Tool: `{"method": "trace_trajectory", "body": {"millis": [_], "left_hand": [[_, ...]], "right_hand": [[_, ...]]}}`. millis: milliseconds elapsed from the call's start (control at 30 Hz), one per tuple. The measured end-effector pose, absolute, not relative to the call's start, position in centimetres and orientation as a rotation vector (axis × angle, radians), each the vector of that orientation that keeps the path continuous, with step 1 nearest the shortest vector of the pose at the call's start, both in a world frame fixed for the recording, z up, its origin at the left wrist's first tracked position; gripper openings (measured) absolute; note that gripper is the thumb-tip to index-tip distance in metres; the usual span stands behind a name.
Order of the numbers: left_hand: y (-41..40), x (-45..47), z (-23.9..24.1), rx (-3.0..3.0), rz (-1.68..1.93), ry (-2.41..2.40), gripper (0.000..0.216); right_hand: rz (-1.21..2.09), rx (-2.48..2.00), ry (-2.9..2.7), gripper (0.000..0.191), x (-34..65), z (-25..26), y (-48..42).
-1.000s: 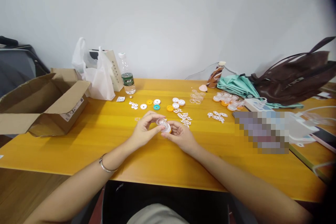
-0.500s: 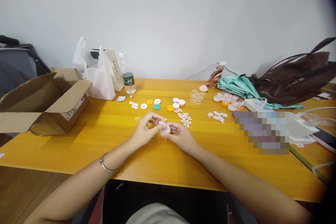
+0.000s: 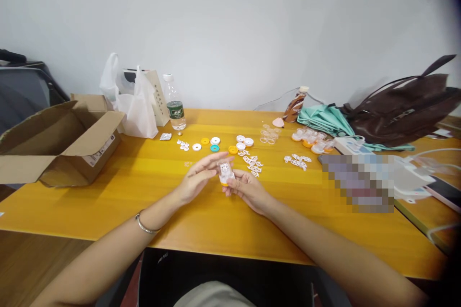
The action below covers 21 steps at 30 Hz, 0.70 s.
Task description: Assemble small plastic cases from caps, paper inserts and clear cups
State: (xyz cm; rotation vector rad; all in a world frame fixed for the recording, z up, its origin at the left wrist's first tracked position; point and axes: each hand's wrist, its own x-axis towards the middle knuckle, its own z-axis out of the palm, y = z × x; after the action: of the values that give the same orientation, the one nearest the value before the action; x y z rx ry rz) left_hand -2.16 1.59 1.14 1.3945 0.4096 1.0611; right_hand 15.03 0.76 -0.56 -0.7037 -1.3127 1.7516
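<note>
Okay, your right hand (image 3: 249, 192) pinches the piece (image 3: 226, 178).
Left hand (image 3: 192, 183) beside it, thumb parted from fingers.

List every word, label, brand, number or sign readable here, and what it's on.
"NE…" on the brown bottle; the rest is unclear.
Too small or blurred to read:
characters on the green bottle label
characters on the beige paper bag
print on the cardboard box
lettering on the brown bag
lettering on the black material below
</note>
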Motion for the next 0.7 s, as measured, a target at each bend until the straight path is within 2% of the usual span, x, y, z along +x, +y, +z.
{"method": "trace_trajectory", "body": {"millis": [333,700], "left_hand": [[1.69,-1.77,0.65,1.465,1.229,0.623,0.029],[1.47,-1.63,0.81,1.500,1.186,0.617,0.029]], "right_hand": [[1.608,-0.783,-1.364,0.023,14.60,-0.56,0.70],[1.602,-0.783,-1.357,0.023,14.64,-0.12,0.51]]}}
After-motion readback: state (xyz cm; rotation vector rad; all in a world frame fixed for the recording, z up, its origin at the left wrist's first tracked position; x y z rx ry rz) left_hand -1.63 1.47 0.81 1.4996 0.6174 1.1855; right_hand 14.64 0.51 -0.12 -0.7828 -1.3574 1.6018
